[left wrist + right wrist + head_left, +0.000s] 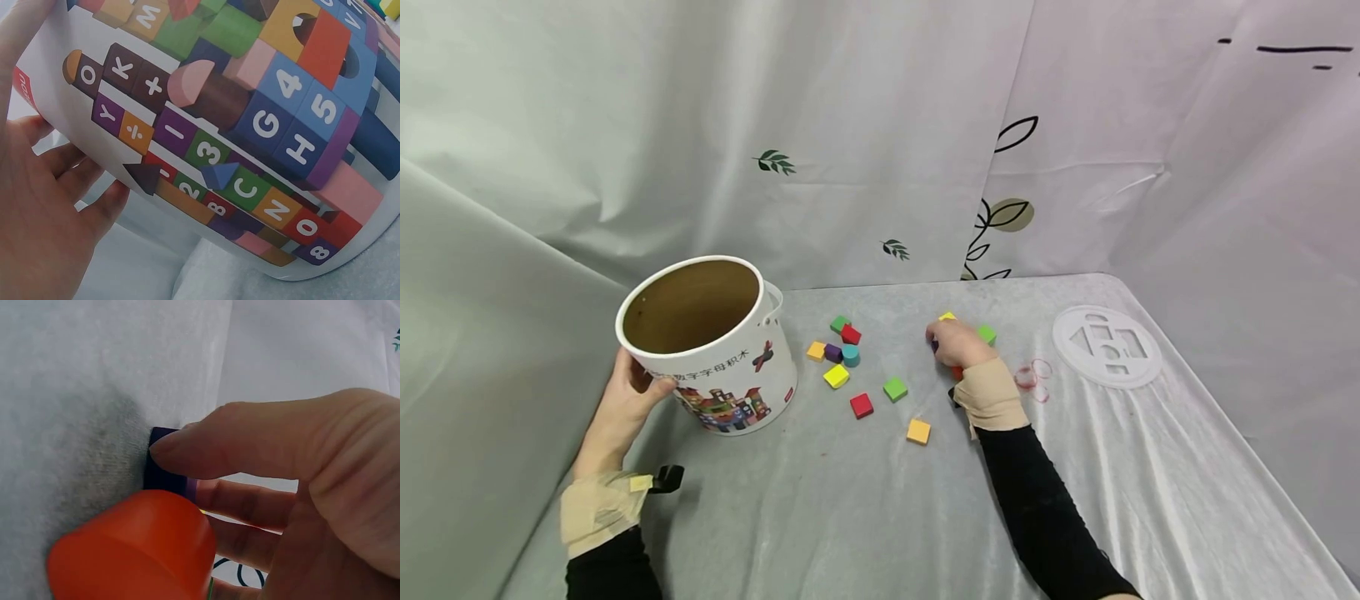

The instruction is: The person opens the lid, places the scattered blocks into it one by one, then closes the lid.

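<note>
A white bucket (741,392) with printed toy blocks on its side stands at the left, its wide mouth facing up. My left hand (625,404) grips its near left side, the thumb on the front; in the left wrist view the fingers (103,203) curve round the wall. At the right, my right hand (962,343) reaches down to the table and pinches a dark purple block (165,462) between thumb and fingers. Right beside that block lies a red rounded block (134,544). A yellow block (947,316) and a green block (987,334) lie close around this hand.
Several colored blocks lie mid-table, among them a red block (862,406), a green block (895,388), an orange block (918,431) and a teal cylinder (851,356). A white round lid (1075,358) with shaped cutouts lies at the right. White sheeting (850,100) hangs behind.
</note>
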A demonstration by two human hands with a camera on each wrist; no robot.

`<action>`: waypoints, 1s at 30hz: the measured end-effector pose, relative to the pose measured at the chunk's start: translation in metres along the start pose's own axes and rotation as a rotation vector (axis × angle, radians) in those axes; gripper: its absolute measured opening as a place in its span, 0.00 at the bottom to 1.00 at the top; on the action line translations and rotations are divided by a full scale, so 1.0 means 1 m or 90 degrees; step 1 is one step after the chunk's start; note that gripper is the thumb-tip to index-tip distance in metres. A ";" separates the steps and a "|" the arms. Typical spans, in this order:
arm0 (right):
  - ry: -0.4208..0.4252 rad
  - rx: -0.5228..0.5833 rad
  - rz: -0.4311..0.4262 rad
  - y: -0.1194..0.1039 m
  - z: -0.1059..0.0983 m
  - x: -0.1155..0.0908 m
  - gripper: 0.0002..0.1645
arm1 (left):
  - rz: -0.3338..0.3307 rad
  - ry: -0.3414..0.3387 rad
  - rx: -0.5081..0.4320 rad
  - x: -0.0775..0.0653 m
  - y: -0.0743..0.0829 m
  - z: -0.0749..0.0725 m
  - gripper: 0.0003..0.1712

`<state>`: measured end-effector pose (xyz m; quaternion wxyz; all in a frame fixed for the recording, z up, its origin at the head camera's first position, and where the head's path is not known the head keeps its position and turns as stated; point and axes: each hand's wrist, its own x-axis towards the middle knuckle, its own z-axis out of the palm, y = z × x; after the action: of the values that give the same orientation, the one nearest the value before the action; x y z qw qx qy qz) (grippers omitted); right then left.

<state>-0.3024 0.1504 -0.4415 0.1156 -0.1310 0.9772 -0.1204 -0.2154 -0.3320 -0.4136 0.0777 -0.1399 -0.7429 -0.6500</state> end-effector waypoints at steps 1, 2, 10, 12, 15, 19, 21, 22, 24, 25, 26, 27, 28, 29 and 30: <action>-0.002 -0.003 0.000 0.001 0.000 0.000 0.14 | -0.002 0.000 0.003 0.000 0.000 0.000 0.50; -0.003 -0.003 0.001 0.001 0.000 0.000 0.13 | -0.004 0.000 0.004 0.000 0.000 0.001 0.50; 0.006 0.051 -0.020 0.000 -0.006 -0.007 0.08 | -0.003 -0.001 0.007 0.000 -0.003 0.002 0.50; 0.006 0.059 -0.031 -0.002 -0.009 -0.009 0.09 | 0.001 -0.003 0.007 0.000 -0.003 0.002 0.49; 0.001 0.065 -0.039 -0.007 -0.012 -0.013 0.14 | 0.004 -0.002 0.014 0.000 -0.004 0.003 0.49; 0.006 0.070 -0.053 -0.009 -0.012 -0.017 0.18 | 0.006 -0.002 0.021 -0.001 -0.005 0.003 0.49; 0.013 0.071 -0.065 -0.008 -0.012 -0.019 0.18 | 0.005 -0.005 0.023 -0.001 -0.005 0.003 0.50; 0.015 0.073 -0.071 -0.008 -0.011 -0.020 0.18 | 0.005 -0.005 0.021 -0.001 -0.005 0.002 0.50; 0.022 0.077 -0.077 -0.007 -0.012 -0.021 0.18 | 0.006 -0.005 0.022 -0.001 -0.004 0.001 0.50; 0.024 0.078 -0.078 -0.007 -0.012 -0.021 0.18 | 0.007 -0.004 0.020 -0.001 -0.004 0.000 0.50; 0.025 0.083 -0.076 -0.008 -0.013 -0.021 0.19 | 0.008 -0.002 0.020 -0.001 -0.004 -0.001 0.50; 0.026 0.086 -0.073 -0.008 -0.014 -0.021 0.19 | 0.010 -0.001 0.019 -0.001 -0.004 -0.002 0.50; 0.028 0.092 -0.071 -0.009 -0.016 -0.021 0.19 | 0.011 -0.002 0.020 0.000 -0.004 -0.002 0.50; 0.029 0.096 -0.070 -0.011 -0.018 -0.022 0.20 | 0.013 -0.001 0.022 0.000 -0.004 -0.002 0.50; 0.029 0.100 -0.071 -0.012 -0.020 -0.022 0.20 | 0.013 -0.001 0.020 0.000 -0.004 -0.002 0.50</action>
<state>-0.2842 0.1495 -0.4150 0.0965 -0.1733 0.9583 -0.2059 -0.2167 -0.3348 -0.4170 0.0858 -0.1473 -0.7514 -0.6375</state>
